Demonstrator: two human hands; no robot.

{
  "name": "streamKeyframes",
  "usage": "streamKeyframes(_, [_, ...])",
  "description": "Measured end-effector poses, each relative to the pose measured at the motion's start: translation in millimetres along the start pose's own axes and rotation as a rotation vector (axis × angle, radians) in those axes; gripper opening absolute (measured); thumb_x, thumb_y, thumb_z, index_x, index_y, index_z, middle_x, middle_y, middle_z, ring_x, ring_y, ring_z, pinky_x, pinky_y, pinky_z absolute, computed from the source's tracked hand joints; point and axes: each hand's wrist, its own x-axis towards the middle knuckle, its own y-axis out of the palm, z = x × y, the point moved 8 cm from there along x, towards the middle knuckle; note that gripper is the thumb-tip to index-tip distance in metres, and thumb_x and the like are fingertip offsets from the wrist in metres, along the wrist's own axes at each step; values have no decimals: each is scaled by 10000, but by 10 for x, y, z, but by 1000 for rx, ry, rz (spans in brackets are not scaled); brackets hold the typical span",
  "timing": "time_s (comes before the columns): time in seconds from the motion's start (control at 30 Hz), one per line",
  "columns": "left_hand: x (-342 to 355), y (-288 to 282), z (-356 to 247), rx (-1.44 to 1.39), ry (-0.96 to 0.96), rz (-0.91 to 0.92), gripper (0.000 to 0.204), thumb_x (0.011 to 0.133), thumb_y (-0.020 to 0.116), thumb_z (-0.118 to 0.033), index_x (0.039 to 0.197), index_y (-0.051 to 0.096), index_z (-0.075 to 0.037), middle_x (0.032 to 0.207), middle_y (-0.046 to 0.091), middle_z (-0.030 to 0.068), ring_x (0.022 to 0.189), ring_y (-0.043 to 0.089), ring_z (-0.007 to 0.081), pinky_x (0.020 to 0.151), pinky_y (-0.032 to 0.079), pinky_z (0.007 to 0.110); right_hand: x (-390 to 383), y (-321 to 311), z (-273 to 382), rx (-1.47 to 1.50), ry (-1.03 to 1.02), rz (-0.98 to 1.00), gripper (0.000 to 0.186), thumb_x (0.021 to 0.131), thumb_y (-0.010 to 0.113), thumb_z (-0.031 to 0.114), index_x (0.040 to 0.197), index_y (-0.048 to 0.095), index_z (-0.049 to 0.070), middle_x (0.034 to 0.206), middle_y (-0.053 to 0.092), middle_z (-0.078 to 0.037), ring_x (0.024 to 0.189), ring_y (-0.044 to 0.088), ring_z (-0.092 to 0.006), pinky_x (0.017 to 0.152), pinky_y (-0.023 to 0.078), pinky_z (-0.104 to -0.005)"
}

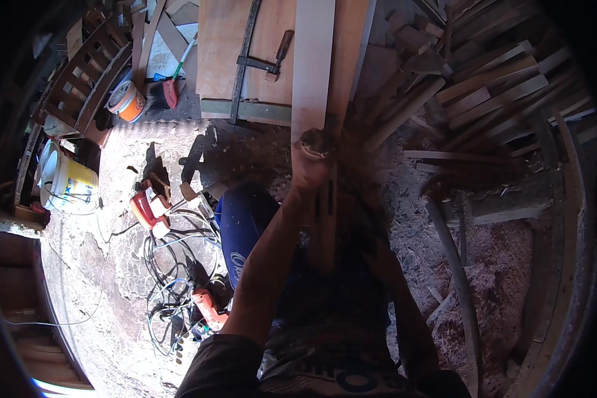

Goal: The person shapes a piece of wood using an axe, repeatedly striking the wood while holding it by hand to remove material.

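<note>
My left hand (310, 166) grips a dark, rounded object (317, 142), too shadowed to identify, at the near end of a long pale board (314, 60). Below it a slotted wooden piece (324, 239) extends toward my body, partly in shadow. My right hand (378, 259) is low at the right side in deep shadow; its fingers and anything in them are unclear. The board lies along a plywood surface (245, 79), where a metal bar clamp (262, 64) rests to the left.
Wood offcuts (484, 93) are piled at the right above shavings (484, 285). At left are a wooden rack (79, 73), an orange bucket (126, 103), a white bucket (73, 179), a red dustpan (169, 93), red power tools (149, 205) and tangled cables (162, 278) on the floor.
</note>
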Motion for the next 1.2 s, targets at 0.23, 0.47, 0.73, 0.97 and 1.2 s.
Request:
streamKeyframes(0.23, [16, 33, -35, 38, 100, 84, 39, 843, 700, -51, 864, 693, -19, 807, 692, 18, 733, 644, 94, 631, 506, 288, -61, -88, 73, 96, 25, 24, 616, 875, 698, 327, 1375, 470, 49, 1276, 601, -249, 1178, 586, -428, 966, 492, -489])
streamKeyframes(0.47, [-96, 11, 48, -164, -93, 12, 47, 834, 716, -50, 854, 690, -16, 837, 703, 21, 767, 649, 98, 664, 506, 276, -16, -61, -24, 151, -5, -15, 666, 857, 716, 307, 1410, 437, 61, 1281, 601, -253, 1194, 581, -423, 988, 487, -473])
streamKeyframes(0.73, [-122, 48, 48, -89, -11, 24, 41, 824, 701, -28, 858, 683, -12, 837, 699, 16, 760, 640, 100, 676, 505, 281, -64, -549, 647, 306, -49, -1, 704, 873, 708, 177, 1464, 357, 30, 1241, 631, -242, 1138, 632, -412, 928, 522, -419])
streamKeyframes(0.97, [-159, 24, 128, 4, 33, 27, 152, 805, 730, -121, 911, 687, -21, 810, 720, 81, 738, 683, 145, 664, 534, 315, -537, -1735, 2365, 91, -587, -324, 654, 912, 653, 104, 1480, 335, 38, 1197, 624, -286, 1100, 650, -412, 895, 535, -423])
streamKeyframes(1.2, [-232, 29, 28, 28, 260, 49, 259, 812, 727, -148, 1033, 678, -22, 977, 709, 109, 905, 680, 191, 790, 534, 336, -483, -1760, 2881, -212, -702, -353, 650, 893, 618, 50, 1480, 340, 48, 1199, 620, -270, 956, 671, -423, 797, 559, -464])
